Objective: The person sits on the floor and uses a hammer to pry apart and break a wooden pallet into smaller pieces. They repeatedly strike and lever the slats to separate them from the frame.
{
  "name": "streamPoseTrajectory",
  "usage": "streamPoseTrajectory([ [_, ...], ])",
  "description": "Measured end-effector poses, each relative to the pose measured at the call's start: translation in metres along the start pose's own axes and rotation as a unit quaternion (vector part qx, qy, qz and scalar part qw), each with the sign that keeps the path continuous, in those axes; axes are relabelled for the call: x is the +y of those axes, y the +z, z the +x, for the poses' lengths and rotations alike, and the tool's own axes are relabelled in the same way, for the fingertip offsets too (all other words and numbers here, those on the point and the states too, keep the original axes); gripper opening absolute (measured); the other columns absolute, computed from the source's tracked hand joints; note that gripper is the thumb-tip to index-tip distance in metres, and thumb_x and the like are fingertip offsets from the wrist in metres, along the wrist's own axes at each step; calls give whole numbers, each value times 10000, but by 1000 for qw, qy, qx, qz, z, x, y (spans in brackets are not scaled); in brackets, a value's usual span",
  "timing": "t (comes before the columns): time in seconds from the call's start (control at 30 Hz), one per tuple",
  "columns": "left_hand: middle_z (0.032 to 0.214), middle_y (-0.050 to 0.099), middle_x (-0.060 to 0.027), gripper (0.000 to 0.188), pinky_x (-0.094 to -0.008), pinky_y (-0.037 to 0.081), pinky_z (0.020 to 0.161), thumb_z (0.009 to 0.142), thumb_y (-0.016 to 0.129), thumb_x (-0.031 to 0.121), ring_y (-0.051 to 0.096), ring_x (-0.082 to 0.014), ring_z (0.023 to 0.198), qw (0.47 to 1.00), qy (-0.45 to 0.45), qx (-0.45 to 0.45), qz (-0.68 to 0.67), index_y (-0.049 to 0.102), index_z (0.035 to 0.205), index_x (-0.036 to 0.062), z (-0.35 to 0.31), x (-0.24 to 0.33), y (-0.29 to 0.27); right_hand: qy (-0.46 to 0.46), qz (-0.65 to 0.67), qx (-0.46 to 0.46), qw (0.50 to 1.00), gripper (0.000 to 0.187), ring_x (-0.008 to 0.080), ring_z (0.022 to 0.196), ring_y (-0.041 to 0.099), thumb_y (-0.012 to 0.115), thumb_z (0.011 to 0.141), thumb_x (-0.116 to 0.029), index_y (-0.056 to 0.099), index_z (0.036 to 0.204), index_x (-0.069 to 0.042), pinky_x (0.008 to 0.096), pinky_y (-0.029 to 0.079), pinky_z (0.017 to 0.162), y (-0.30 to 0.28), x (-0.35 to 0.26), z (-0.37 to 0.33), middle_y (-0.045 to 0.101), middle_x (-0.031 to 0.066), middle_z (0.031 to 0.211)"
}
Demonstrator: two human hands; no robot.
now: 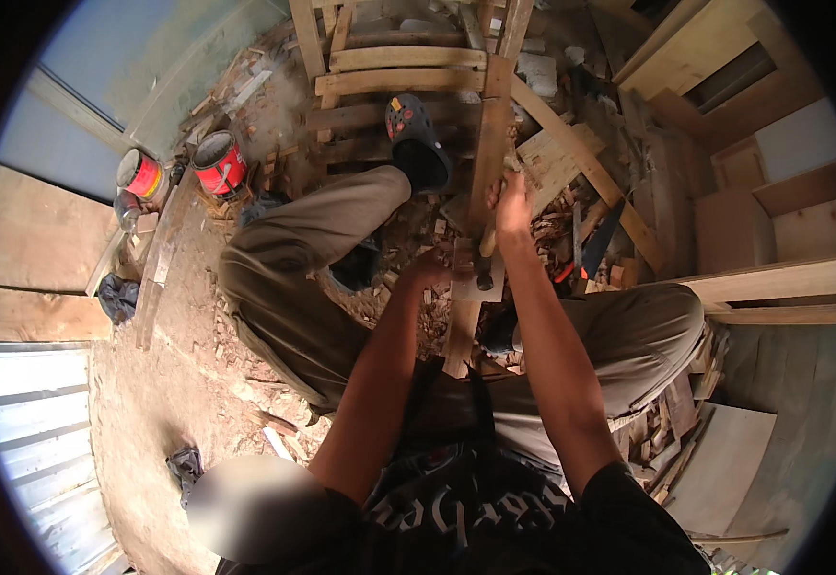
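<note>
dusty floor point(154, 398), red buckets point(219, 177), contents unclear; right hand point(511, 203) grips hammer point(484, 272)

Over the wooden plank point(493, 125), the person's right hand point(511, 203) grips a hammer point(484, 281); at its left edge, the left hand point(428, 266) meets a small board point(463, 289). Two red buckets point(220, 172) stand left of the plank.

Two red pails, the larger point(224, 176) and the smaller point(134, 172), stood near each other at upper left beside a grey-blue wall point(202, 62). Below the smaller pail, a crumpled dark bag point(118, 298) lay near brown wooden panels point(39, 230). A pale corrugated sheet point(34, 422) formed the lower-left edge; a second dark bag point(186, 470) lay to its right. At lower right, a flat pale board point(728, 465) rested near wood scraps point(677, 407).
</note>
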State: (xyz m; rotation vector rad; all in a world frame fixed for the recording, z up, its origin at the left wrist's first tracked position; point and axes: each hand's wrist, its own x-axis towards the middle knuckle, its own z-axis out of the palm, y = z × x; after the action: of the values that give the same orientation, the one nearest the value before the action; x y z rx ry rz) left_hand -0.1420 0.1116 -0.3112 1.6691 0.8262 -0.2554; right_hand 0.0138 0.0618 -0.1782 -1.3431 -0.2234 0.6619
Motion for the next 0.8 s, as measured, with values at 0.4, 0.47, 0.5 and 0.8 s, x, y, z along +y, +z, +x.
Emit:
streamPoseTrajectory([
  [0.4,845,678,-82,221,-373,511,732,948,593,171,664,-225,810,870,115,373,-302,671,1028,-19,-3,35,-55,40,-72,-95,992,376,203,629,462,392,991,-331,457,729,-69,365,405,669,22,-7,-11,514,71,681],
  [0.47,827,669,-69,215,-359,505,699,959,591,178,649,-196,769,857,92,380,-335,658,995,-23,-23,65,-56,46,-29,-114,992,378,215,617,467,393,986,-327,468,725,-63,364,421,669,33,-5,-15,530,78,689],
  [0.5,823,671,-86,203,-380,497,709,940,598,165,634,-196,752,843,77,380,-373,664,955,-27,-34,75,-57,57,-56,-130,988,379,219,621,477,391,982,-319,468,720,-56,375,432,669,45,-4,-23,541,86,699],
  [0.8,923,710,-175,257,-412,519,766,894,581,168,672,-239,799,797,126,495,-322,702,945,-54,-10,66,-37,18,-43,-181,982,418,199,569,484,420,961,-295,545,699,4,366,426,591,62,-12,-48,538,88,644],
])
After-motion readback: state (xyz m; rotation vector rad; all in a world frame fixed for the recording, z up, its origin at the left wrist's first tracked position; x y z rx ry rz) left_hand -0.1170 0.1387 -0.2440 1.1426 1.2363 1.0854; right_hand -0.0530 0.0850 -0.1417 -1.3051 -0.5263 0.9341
